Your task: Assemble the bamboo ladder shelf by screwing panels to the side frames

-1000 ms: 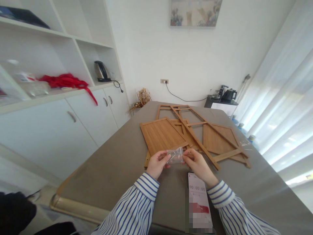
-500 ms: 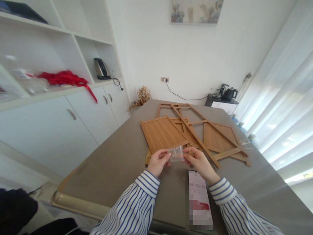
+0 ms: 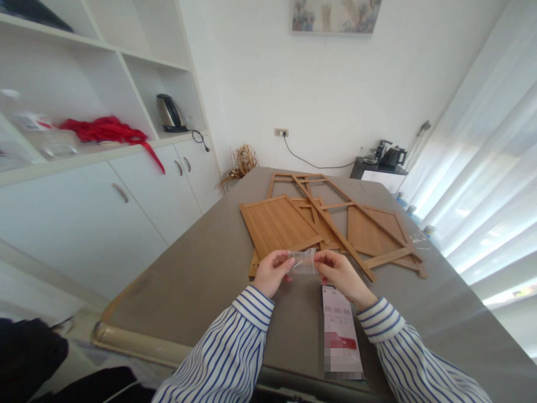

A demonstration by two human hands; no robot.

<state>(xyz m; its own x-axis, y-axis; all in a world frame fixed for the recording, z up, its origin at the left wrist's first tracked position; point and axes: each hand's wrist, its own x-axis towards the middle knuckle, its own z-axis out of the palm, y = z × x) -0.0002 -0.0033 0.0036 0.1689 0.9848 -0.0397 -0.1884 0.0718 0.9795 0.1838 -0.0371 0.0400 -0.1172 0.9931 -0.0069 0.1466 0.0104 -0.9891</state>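
In the lower middle of the frame, my left hand (image 3: 272,273) and my right hand (image 3: 339,275), both closed in a pinch, hold opposite ends of a small clear plastic bag (image 3: 309,261) (thin metallic pieces (image 3: 298,263) show inside) above the smooth grey-brown table (image 3: 197,274), near a flat brown wooden panel (image 3: 277,226).

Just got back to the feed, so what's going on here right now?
A person in striped sleeves is holding a small clear plastic bag between both hands, the left hand pinching one end and the right hand the other. Small bits show inside, too small to identify. Beyond the hands, wooden panels and frames lie overlapping on the grey table. Near the right forearm, a phone lies with its screen reading 00:00:00.
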